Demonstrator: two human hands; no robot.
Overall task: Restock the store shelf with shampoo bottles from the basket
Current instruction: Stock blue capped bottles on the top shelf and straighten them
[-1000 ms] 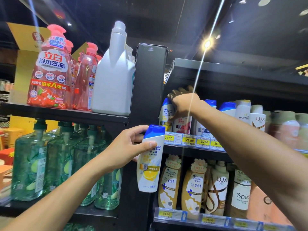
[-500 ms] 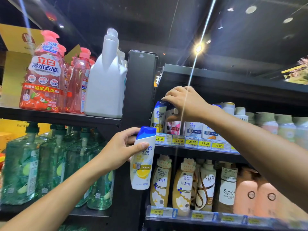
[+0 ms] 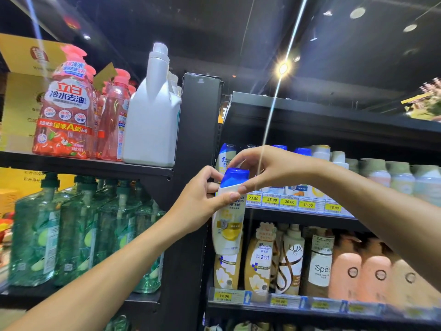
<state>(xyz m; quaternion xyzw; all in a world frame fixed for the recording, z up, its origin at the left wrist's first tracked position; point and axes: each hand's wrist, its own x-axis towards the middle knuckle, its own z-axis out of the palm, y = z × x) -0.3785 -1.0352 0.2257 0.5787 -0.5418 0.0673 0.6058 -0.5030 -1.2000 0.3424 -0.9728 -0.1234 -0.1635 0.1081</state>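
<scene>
A white shampoo bottle (image 3: 228, 223) with a blue cap and a yellow lemon label hangs upright in front of the shelf post. My left hand (image 3: 202, 199) grips its upper body from the left, thumb across the front. My right hand (image 3: 267, 168) pinches the bottle at the cap's base from the right. Behind them the upper shelf (image 3: 298, 212) carries a row of blue-capped shampoo bottles (image 3: 226, 155) above yellow price tags. The basket is out of view.
A black upright post (image 3: 198, 130) divides the shelving. To the left stand red dish-soap bottles (image 3: 64, 115), a white jug (image 3: 152, 120) and green pump bottles (image 3: 47, 235). Below the shampoo row stand gold, LUX and peach bottles (image 3: 346, 271).
My right hand left the bottles on the upper shelf and came down onto the cap of the bottle in my left hand. My left hand raised that bottle slightly toward the shelf.
</scene>
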